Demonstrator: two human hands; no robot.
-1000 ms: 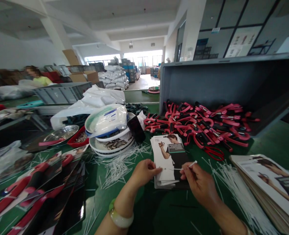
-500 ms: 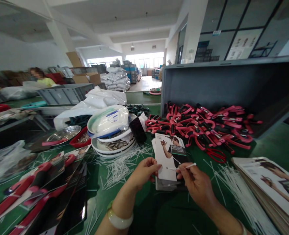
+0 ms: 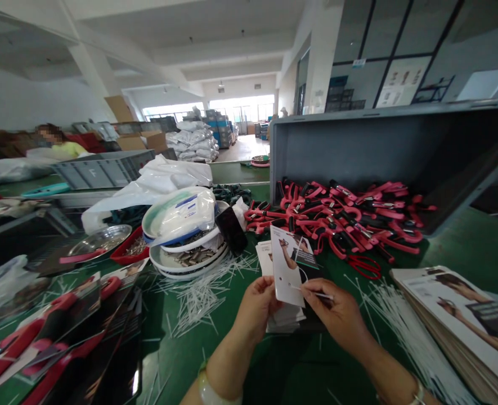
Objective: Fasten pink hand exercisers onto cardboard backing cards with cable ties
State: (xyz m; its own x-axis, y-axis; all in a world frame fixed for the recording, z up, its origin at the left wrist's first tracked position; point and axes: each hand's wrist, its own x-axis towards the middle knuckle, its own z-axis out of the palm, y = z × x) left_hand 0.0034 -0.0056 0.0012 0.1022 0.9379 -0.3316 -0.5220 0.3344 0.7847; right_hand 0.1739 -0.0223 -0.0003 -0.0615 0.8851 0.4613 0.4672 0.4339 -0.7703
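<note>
One printed card (image 3: 286, 270) has risen from its pile (image 3: 288, 319) since earlier; the left hand (image 3: 257, 306) pinches its lower corner, the right hand (image 3: 333, 306) pinches a white tie (image 3: 323, 295).

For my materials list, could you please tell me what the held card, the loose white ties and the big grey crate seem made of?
Held card: probably smooth coated paperboard; it is thin, printed and stands stiff.
White ties: likely plastic, satin-looking; slim strips, one curving by the card.
Grey crate: seemingly moulded plastic, dull, evenly coloured.
</note>
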